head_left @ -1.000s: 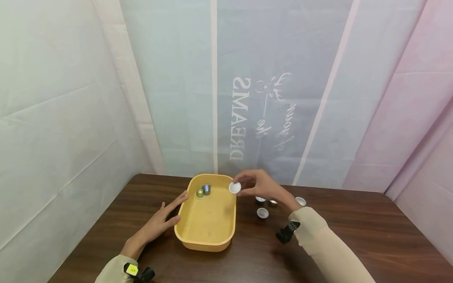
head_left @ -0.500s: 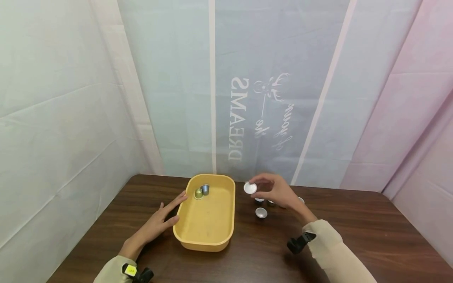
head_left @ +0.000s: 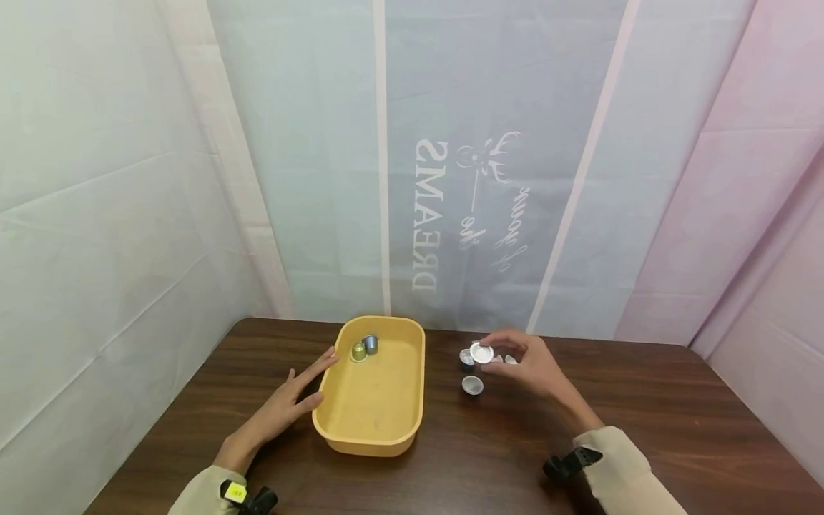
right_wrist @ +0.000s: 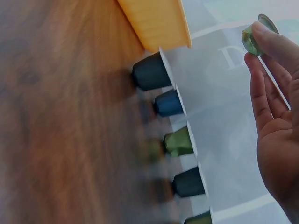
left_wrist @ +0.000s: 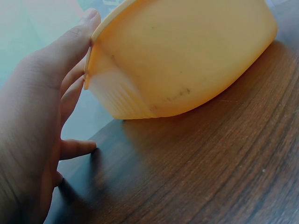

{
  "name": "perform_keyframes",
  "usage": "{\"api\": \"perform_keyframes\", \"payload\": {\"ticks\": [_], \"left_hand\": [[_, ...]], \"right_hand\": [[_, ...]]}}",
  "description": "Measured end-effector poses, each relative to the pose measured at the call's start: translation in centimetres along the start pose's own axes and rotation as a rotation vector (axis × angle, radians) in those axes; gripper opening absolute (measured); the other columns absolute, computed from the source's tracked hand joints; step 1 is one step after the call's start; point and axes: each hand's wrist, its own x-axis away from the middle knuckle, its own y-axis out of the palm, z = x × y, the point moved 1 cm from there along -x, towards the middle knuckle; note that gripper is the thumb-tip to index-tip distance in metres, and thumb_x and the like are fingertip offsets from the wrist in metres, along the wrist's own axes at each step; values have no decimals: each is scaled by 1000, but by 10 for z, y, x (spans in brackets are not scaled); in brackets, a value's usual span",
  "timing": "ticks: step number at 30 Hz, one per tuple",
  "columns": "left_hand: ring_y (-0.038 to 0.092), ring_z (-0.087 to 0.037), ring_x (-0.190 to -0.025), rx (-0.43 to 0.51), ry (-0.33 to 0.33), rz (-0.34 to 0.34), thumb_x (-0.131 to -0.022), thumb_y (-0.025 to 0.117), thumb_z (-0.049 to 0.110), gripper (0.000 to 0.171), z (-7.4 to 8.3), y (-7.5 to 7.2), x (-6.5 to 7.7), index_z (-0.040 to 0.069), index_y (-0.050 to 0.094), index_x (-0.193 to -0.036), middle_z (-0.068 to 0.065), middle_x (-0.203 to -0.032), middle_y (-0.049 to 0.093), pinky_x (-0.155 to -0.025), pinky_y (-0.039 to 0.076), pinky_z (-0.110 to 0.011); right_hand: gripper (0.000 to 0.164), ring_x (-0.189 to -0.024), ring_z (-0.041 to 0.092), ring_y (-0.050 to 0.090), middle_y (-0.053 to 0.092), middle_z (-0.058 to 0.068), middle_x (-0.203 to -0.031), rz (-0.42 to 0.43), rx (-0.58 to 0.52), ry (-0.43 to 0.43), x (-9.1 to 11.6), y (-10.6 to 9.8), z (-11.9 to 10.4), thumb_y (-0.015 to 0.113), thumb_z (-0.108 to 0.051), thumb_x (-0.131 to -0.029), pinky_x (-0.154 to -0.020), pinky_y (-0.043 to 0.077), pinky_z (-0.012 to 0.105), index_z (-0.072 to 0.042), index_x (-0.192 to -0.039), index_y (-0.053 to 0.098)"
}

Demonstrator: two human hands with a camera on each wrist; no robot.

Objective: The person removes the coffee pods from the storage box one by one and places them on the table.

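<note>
My right hand (head_left: 531, 361) pinches a green coffee capsule (right_wrist: 252, 43) between thumb and fingers, above the table right of the yellow tray (head_left: 376, 447). In the head view its pale lid (head_left: 481, 352) faces me. Below it, a row of several coffee capsules stands lid up: a dark one (right_wrist: 152, 73) nearest the tray, a blue one (right_wrist: 168, 103), a green one (right_wrist: 179, 142), then more. My left hand (head_left: 283, 404) touches the tray's left rim with extended fingers and thumb. Inside the tray, toward the back, lie a green capsule (head_left: 359, 351) and a blue capsule (head_left: 370, 344).
The dark wooden table (head_left: 444, 479) ends at a printed cloth backdrop (head_left: 335, 179) just behind the tray and capsules. Cloth also hangs at the left and right sides.
My right hand has moved right from the tray's right rim to above the row, still pinching the capsule. My left hand stays at the rim.
</note>
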Motion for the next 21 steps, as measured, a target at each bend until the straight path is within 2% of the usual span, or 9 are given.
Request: {"api": "perform_keyframes", "payload": {"ticks": [8, 13, 18, 21], "left_hand": [[22, -41, -139, -3, 9, 6, -97, 54, 12, 59, -1, 0, 0, 18, 31, -151, -7, -158, 21, -93, -3, -79], [22, -41, -139, 2, 3, 5, -97, 54, 11, 60, -1, 0, 0, 19, 31, -151, -7, -158, 20, -93, -3, -79], [22, -40, -139, 3, -3, 5, -97, 54, 10, 61, -1, 0, 0, 20, 31, -151, -4, -158, 20, -94, -4, -78], [22, -39, -139, 3, -7, 6, -97, 54, 10, 60, -3, 0, 1, 20, 31, -151, -3, -158, 20, -94, -5, -78]], "right_hand": [[35, -91, 25, 67, 68, 15, -103, 57, -13, 55, 23, -7, 10, 80, 0, -75, -74, 55, 33, 3, -107, 66], [33, -83, 29, 66, 68, 12, -100, 73, 51, 49, 34, -12, 19, 81, -3, -76, -68, 55, 33, 1, -105, 67], [32, -79, 23, 66, 67, 14, -101, 93, 47, 49, 42, -14, 25, 80, 0, -75, -66, 55, 31, 2, -105, 67], [32, -81, 19, 67, 66, 15, -103, 94, 21, 45, 47, -15, 45, 80, 1, -75, -69, 55, 30, 1, -105, 67]]}}
